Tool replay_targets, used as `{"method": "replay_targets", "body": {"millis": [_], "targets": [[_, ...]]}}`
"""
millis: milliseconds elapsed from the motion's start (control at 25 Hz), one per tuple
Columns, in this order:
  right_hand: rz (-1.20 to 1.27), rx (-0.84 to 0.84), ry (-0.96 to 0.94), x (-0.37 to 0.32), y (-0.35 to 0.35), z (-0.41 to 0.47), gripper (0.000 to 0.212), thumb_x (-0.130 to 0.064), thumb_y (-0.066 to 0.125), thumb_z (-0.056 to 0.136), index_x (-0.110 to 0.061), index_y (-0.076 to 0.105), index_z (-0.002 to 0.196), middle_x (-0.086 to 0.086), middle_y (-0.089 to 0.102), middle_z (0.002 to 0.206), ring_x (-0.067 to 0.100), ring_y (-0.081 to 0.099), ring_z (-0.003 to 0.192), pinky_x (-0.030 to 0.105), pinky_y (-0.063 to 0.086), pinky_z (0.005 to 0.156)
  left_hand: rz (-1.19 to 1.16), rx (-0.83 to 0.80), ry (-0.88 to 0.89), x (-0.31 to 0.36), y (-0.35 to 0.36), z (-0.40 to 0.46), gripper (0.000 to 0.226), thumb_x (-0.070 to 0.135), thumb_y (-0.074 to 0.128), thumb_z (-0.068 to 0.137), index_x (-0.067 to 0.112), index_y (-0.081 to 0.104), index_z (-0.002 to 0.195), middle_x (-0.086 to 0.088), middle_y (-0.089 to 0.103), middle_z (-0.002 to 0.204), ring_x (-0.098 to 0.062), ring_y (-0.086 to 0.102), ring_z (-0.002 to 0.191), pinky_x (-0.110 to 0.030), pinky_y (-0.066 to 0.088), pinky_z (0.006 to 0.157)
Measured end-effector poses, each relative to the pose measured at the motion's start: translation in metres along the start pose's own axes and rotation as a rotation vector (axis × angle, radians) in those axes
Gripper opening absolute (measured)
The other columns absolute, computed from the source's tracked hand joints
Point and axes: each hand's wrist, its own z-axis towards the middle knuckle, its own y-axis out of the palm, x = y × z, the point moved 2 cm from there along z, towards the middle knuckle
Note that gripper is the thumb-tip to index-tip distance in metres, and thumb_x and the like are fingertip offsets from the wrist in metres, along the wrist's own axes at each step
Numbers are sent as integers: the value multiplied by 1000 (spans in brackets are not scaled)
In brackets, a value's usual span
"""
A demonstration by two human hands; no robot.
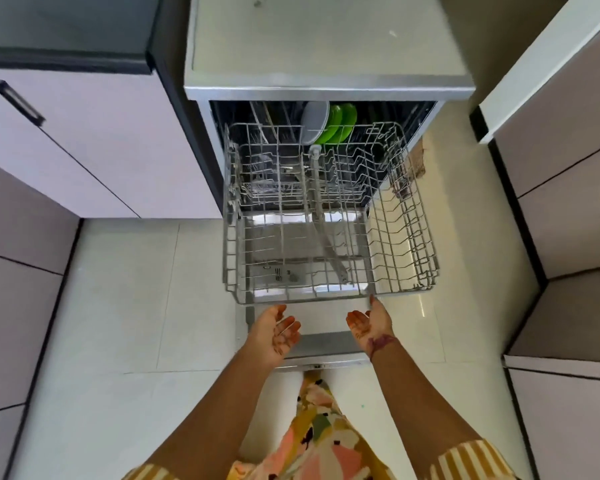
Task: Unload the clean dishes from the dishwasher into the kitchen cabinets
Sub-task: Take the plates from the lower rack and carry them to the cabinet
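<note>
Upper rack (329,216) pulled out, looks empty. Left hand (277,332), right hand (371,323) just before its front rim — palms up, fingers loose, holding nothing. Next, likely: push rack in, reach plates (326,124) behind it.

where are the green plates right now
In the head view, the green plates stand on edge in the lower rack, deep inside the dishwasher, right beside a white plate, behind the pulled-out upper rack.

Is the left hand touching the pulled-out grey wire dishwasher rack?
Apart. The head view shows the left hand palm-up below the grey wire rack's front rim, with door visible between.
</note>
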Motion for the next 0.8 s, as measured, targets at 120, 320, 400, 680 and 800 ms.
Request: {"method": "replay_targets", "body": {"millis": [120, 320, 400, 680, 800], "targets": [[-120, 25, 38, -41, 12, 31, 68, -47, 58, 89, -15, 35, 144, 5, 40, 58, 12, 35, 43, 20, 37, 47, -5, 51, -49, 2, 38, 33, 35, 36, 66, 85, 12, 46, 69, -4, 41, 44, -17, 40, 47, -33, 45, 68], [-225, -105, 110, -72, 31, 28, 54, -49, 55, 90, -20, 45, 135, 20, 60, 101, 19, 60, 46, 24, 55, 49, -69, 140, 7, 18, 71, 59, 45, 49, 65, 80, 6, 55, 90, -7, 52, 60, -12, 32, 49, -27, 30, 56], [-238, -125, 114, -72, 37, 30, 49, -44, 56, 91, -15, 50, 130, 24, 60, 112, 17, 49, 50, 35, 59, 72, -137, 203, 24, 18, 71, 64, 47, 49, 61, 83, 5, 56, 102, -14, 59, 78, -11, 41, 45, -26, 32, 57], [-276, -209, 20, -119, 95, 63, 27, -33, 58, 92, -8, 67, 95, 5, 62, 63, 41, 61, 90, 47, 28, 114, -197, 113, 118, 84, 125, 94, 34, 39, 60, 85, 8, 63, 96, -2, 60, 69, -12, 55, 59, -23, 46, 59], [-271, -235, -43, -158, 154, 82, 21, -26, 52, 96, -11, 64, 105, 3, 64, 70, 28, 60, 71, 45, 29, 114, -185, 74, 191, 138, 163, 111, 22, 32, 59, 83, 15, 58, 68, 3, 51, 54, -9, 39, 46, -23, 30, 45]]}}
